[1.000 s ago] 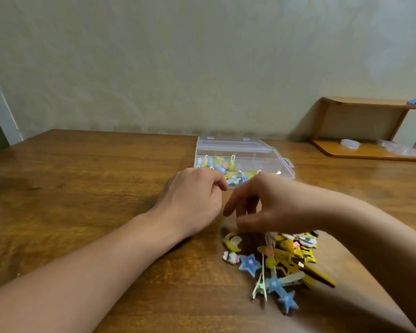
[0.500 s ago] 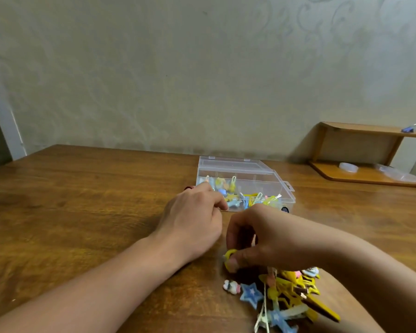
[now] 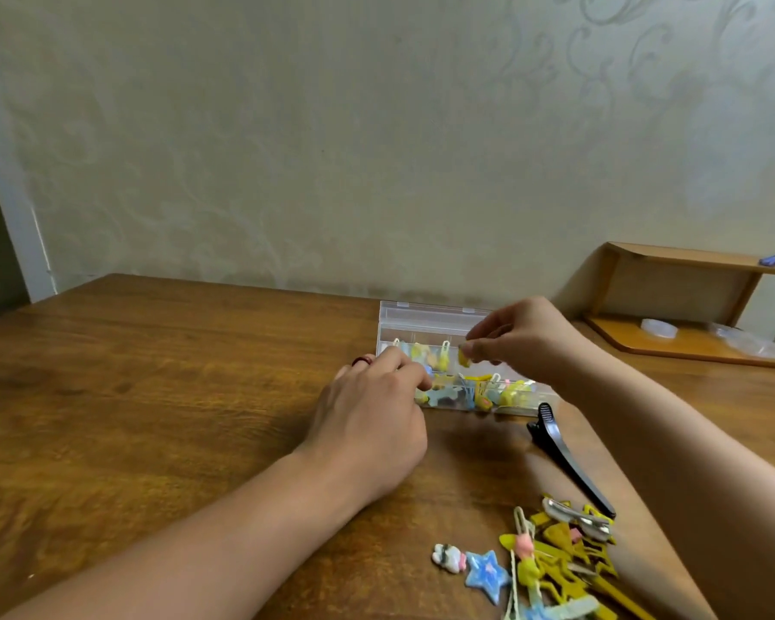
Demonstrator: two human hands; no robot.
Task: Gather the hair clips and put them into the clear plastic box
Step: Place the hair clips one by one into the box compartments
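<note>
- Right hand pinches a small yellow hair clip between thumb and fingertips, held over the clear plastic box near the table's far edge.
- Left hand, fingers curled, touches the box's near left corner; grip unclear.
- Loose clips heaped at the table's near edge; black alligator clip between heap and box.
- Judgement: clips light, stiff, glossy, likely slippery; pinch across the flat body.
</note>
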